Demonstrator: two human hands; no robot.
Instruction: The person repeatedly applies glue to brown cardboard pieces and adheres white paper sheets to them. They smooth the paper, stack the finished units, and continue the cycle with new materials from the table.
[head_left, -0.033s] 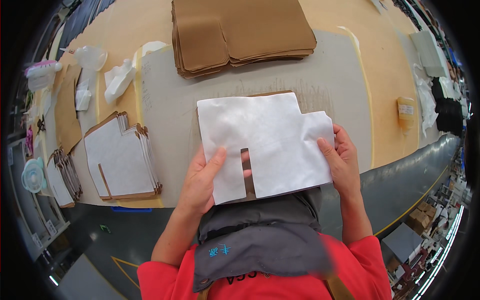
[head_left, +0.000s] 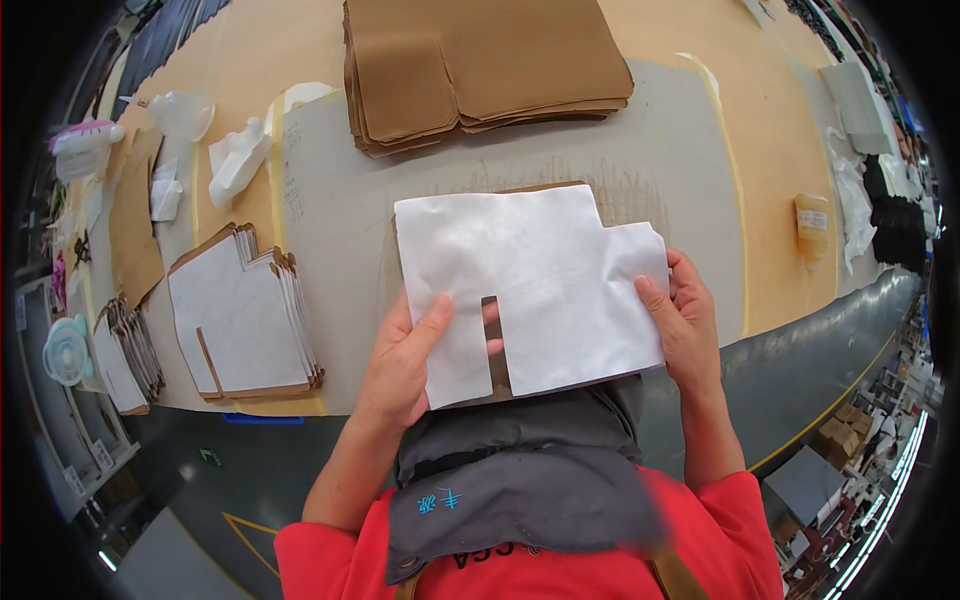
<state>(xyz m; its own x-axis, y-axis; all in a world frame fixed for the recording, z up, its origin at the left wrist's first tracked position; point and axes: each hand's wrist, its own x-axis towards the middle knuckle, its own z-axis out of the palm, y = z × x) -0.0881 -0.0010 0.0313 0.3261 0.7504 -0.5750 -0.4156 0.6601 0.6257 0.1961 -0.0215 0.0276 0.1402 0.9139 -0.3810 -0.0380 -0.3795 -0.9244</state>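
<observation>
Between my hands is a white-faced cut panel [head_left: 555,280] with a narrow slot at its near edge and a step cut from its far right corner. A brown layer shows along its far and left edges. My left hand [head_left: 405,350] grips the left side, thumb on top; some of its fingers show through the slot. On the right edge, my right hand [head_left: 688,315] pinches the panel with the thumb above and the fingers behind. Beyond it lies a thick stack of brown panels [head_left: 500,65]. To the left rests a fanned stack of white-faced panels [head_left: 245,315] with brown edges.
A smaller stack of panels [head_left: 128,355] stands at the table's left edge. Clear squeeze bottle [head_left: 185,115] and crumpled white paper [head_left: 238,160] lie at the far left. An amber bottle [head_left: 812,225] is on the right. The grey table mat [head_left: 690,150] has brown smears.
</observation>
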